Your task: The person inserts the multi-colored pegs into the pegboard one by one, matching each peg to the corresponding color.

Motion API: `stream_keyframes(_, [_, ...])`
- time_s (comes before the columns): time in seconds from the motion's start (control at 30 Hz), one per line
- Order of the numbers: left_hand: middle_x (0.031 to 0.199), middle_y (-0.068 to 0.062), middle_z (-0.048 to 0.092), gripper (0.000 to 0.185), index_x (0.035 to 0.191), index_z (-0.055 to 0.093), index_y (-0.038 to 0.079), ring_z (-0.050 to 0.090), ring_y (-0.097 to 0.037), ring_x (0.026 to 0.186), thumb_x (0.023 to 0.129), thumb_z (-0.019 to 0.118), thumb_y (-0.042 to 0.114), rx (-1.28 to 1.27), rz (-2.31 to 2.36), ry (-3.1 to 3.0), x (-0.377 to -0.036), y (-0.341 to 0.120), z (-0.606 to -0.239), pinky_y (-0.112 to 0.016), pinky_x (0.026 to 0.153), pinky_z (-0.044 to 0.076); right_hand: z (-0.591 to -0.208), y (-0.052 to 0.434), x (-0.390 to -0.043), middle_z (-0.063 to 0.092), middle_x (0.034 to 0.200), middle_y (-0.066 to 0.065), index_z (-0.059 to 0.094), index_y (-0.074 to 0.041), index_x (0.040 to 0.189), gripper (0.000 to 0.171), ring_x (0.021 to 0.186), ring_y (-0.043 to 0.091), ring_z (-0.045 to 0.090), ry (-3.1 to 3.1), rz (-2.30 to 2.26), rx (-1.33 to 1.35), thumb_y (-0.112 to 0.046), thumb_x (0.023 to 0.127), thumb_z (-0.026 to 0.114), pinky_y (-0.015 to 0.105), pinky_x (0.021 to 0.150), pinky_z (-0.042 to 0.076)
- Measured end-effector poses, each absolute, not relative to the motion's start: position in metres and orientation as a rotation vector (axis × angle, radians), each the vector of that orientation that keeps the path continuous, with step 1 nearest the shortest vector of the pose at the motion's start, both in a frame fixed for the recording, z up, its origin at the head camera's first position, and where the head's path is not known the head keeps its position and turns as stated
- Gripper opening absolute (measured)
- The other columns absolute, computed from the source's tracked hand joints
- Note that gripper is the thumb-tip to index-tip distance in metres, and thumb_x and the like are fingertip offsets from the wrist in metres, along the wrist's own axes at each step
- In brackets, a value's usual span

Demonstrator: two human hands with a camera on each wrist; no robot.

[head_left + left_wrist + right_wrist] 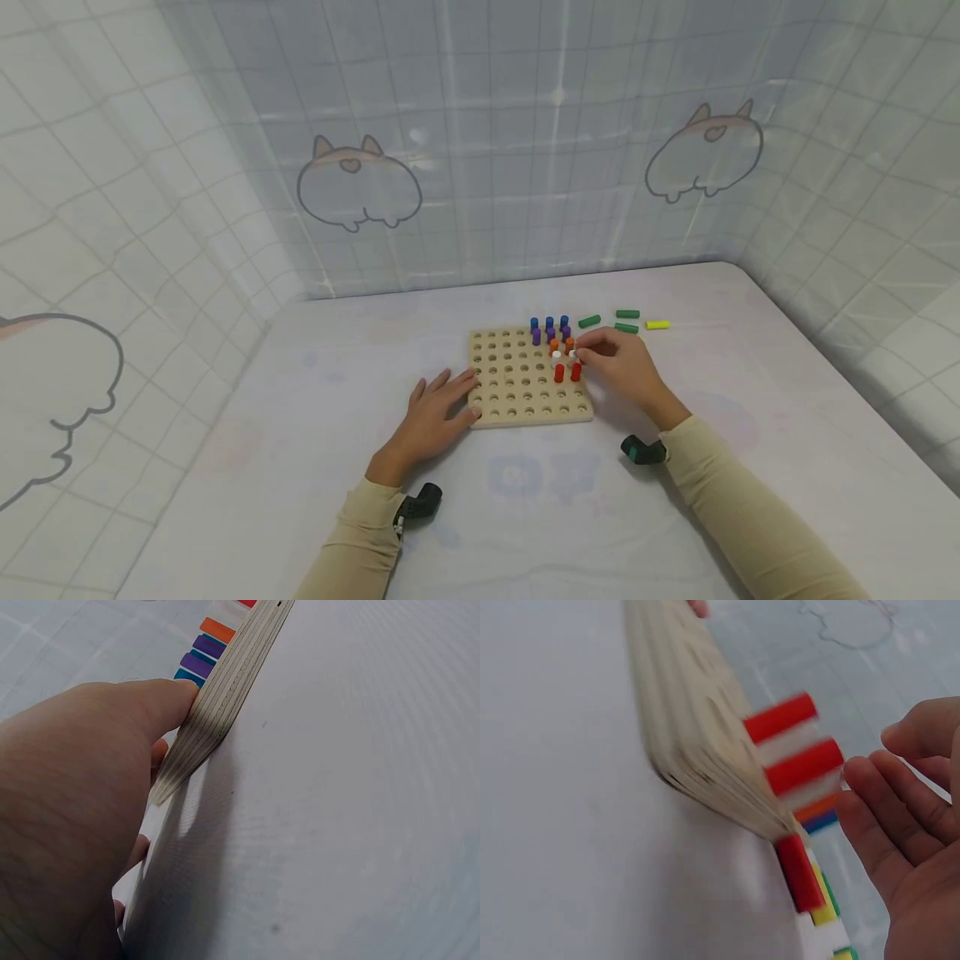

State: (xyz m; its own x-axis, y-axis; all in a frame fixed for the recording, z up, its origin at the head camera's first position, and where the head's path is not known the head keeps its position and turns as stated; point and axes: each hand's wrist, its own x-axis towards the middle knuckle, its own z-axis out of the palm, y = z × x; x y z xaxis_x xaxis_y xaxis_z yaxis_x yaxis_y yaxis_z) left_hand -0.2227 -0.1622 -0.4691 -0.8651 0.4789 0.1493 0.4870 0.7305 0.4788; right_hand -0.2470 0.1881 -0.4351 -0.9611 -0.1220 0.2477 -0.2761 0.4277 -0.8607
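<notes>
My left hand (435, 417) rests at the left edge of a square wooden peg board (510, 419), thumb and fingertips touching its rim. At the board's right edge, my right hand (622, 367) has bent fingers at a white peg (573, 355). In the right wrist view its fingertips (855, 771) are right by the upright pegs; I cannot tell whether they pinch one. Upright in the holes are blue pegs (550, 322), purple pegs (536, 337), orange pegs (554, 346), another white peg (557, 357) and two red pegs (559, 373).
Three green pegs (627, 314) and a yellow peg (657, 325) lie on the table (322, 350) behind my right hand. In the right wrist view a red peg (800, 874) lies beside the board. Fabric walls (480, 208) with printed animal outlines stand around the table.
</notes>
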Motion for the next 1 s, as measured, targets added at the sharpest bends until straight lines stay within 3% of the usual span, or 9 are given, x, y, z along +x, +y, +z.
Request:
stream_keyframes(0.13, [0.16,0.009,0.033,0.059,0.154,0.043,0.019,0.02,-0.033,0.151,0.103,0.051,0.047,-0.812,-0.809,-2.901,-0.224,-0.162,-0.47,-0.064,0.116,0.003,-0.435,0.201,-0.254,0.069,0.112,0.006,0.071,-0.007,0.111,0.019,0.102,0.022,0.066,-2.507,1.55,0.283,-0.02,0.096,0.07,0.026,0.087,0.055])
stream_keyframes(0.3, [0.16,0.009,0.033,0.059,0.154,0.043,0.019,0.019,-0.033,0.151,0.103,0.052,0.046,-0.811,-0.814,-2.905,-0.224,-0.161,-0.467,-0.064,0.116,0.003,-0.436,0.212,-0.261,0.068,0.114,0.006,0.069,-0.008,0.112,0.02,0.105,0.023,0.064,-2.557,1.47,0.206,-0.021,0.097,0.07,0.038,0.092,0.054])
stream_keyframes(0.53, [0.16,0.008,0.033,0.059,0.154,0.043,0.018,0.019,-0.033,0.151,0.103,0.053,0.045,-0.814,-0.831,-2.892,-0.225,-0.161,-0.465,-0.065,0.116,0.003,-0.437,0.216,-0.269,0.068,0.115,0.01,0.068,-0.005,0.115,0.022,0.107,0.028,0.063,-2.648,1.427,0.238,-0.017,0.097,0.069,0.046,0.095,0.052])
stream_keyframes(0.77, [0.161,0.008,0.032,0.059,0.155,0.042,0.018,0.019,-0.033,0.151,0.103,0.051,0.047,-0.815,-0.818,-2.914,-0.226,-0.161,-0.466,-0.064,0.116,0.003,-0.444,0.212,-0.276,0.069,0.113,0.005,0.07,-0.01,0.113,0.018,0.106,0.026,0.064,-2.796,1.325,0.26,-0.015,0.095,0.07,0.046,0.095,0.051])
stream_keyframes(1.0, [0.16,0.007,0.034,0.058,0.154,0.044,0.019,0.019,-0.032,0.151,0.103,0.052,0.046,-0.8,-0.822,-2.915,-0.224,-0.16,-0.466,-0.065,0.116,0.003,-0.444,0.208,-0.279,0.069,0.113,0.008,0.072,-0.007,0.114,0.02,0.105,0.027,0.062,-2.883,1.184,0.343,-0.007,0.093,0.069,0.048,0.096,0.051])
